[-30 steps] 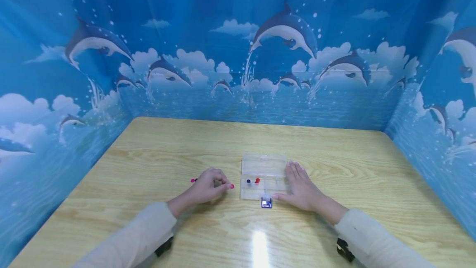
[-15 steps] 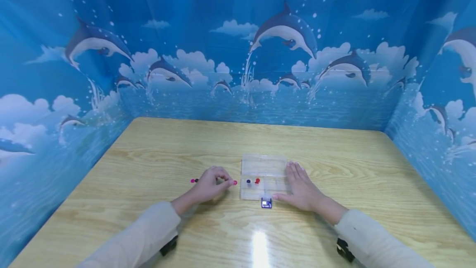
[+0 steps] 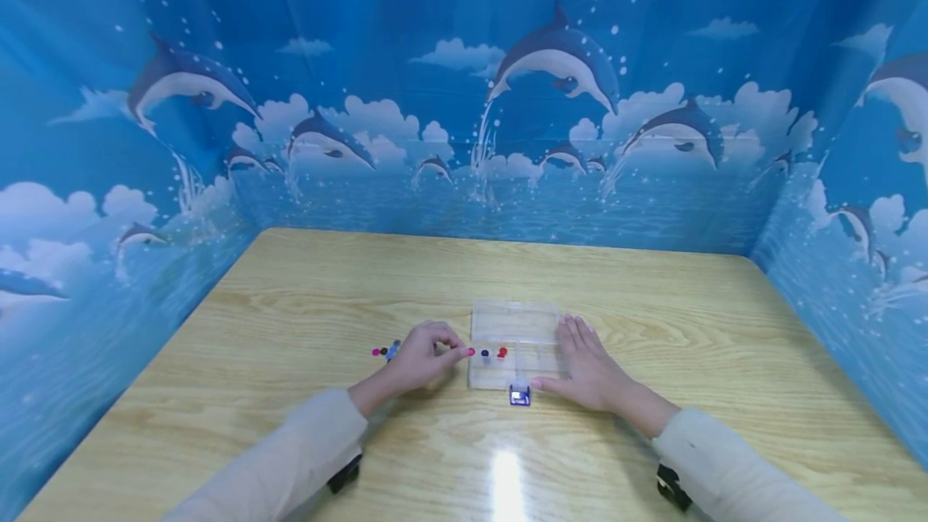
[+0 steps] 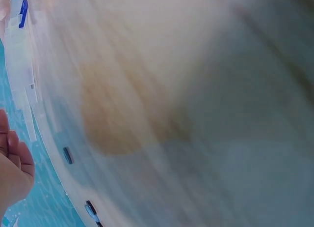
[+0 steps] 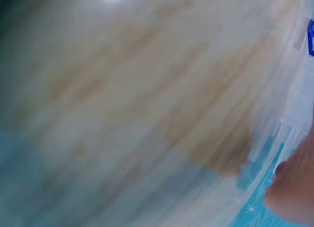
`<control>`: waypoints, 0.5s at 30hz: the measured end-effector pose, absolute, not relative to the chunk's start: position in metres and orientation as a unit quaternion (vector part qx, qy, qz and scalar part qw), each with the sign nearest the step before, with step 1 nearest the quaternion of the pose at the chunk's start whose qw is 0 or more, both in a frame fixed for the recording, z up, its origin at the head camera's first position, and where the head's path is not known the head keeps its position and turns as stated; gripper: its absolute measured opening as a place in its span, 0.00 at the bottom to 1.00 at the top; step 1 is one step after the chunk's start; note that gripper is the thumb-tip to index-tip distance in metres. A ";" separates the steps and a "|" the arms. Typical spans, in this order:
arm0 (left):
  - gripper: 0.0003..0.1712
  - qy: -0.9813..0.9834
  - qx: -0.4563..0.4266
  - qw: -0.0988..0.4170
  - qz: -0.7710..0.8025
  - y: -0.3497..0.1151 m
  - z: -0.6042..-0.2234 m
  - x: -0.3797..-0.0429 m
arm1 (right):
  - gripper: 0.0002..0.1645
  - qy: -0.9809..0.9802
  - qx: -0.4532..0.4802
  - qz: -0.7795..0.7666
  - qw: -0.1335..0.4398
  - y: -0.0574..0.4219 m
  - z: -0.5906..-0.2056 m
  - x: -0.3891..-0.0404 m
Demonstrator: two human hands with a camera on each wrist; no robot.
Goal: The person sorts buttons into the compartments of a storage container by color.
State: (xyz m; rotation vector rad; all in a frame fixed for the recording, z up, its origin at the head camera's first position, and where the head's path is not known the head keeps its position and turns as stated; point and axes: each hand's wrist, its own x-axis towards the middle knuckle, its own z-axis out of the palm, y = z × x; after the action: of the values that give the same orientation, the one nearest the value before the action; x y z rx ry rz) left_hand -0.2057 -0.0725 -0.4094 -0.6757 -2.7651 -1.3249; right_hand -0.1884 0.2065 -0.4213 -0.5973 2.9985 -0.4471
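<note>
At the left edge of a clear plastic divided box [image 3: 515, 321], my left hand [image 3: 420, 357] pinches a small pink-red round piece [image 3: 471, 352] between thumb and fingertip. Inside the box's left compartment lie a dark blue piece [image 3: 484, 353] and a red piece [image 3: 502, 353]. My right hand [image 3: 590, 369] rests along the box's right side with fingers straight, the thumb near its front edge. The left wrist view catches part of the left hand [image 4: 14, 173], and the right wrist view part of the right hand [image 5: 294, 187]; the pinched piece shows in neither.
Behind the left hand, a pink piece [image 3: 375, 352], a black piece [image 3: 384, 351] and a blue piece [image 3: 393, 350] lie on the wooden table [image 3: 290, 304]. A blue-rimmed clasp [image 3: 519, 395] sticks out at the box's front. A dolphin-printed curtain [image 3: 435, 63] surrounds the table.
My left hand has moved right with the pink-red piece, from beside the box to its left edge. The blue piece behind it has come into sight. The right hand stays put.
</note>
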 end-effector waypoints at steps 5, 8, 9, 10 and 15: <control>0.04 -0.878 -0.213 -0.012 -0.428 -0.067 -0.407 -0.206 | 0.62 0.969 -0.194 -0.148 0.028 0.206 -0.420 -0.187; 0.04 -0.876 -0.217 -0.013 -0.431 -0.063 -0.406 -0.208 | 0.62 0.970 -0.193 -0.147 0.029 0.206 -0.419 -0.187; 0.04 -0.876 -0.221 -0.011 -0.429 -0.062 -0.407 -0.208 | 0.62 0.970 -0.193 -0.146 0.029 0.206 -0.419 -0.187; 0.04 -0.876 -0.221 -0.011 -0.429 -0.061 -0.407 -0.209 | 0.62 0.970 -0.192 -0.145 0.030 0.206 -0.419 -0.187; 0.04 -0.873 -0.226 -0.008 -0.432 -0.055 -0.405 -0.211 | 0.62 0.970 -0.191 -0.144 0.032 0.206 -0.420 -0.188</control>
State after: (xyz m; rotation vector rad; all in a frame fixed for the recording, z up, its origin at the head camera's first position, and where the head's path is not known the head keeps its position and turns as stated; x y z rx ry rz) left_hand -0.2105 -0.0553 -0.4054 -0.7132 -2.7572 -1.3657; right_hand -0.1881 0.2061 -0.4198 -0.5888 2.9877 -0.4429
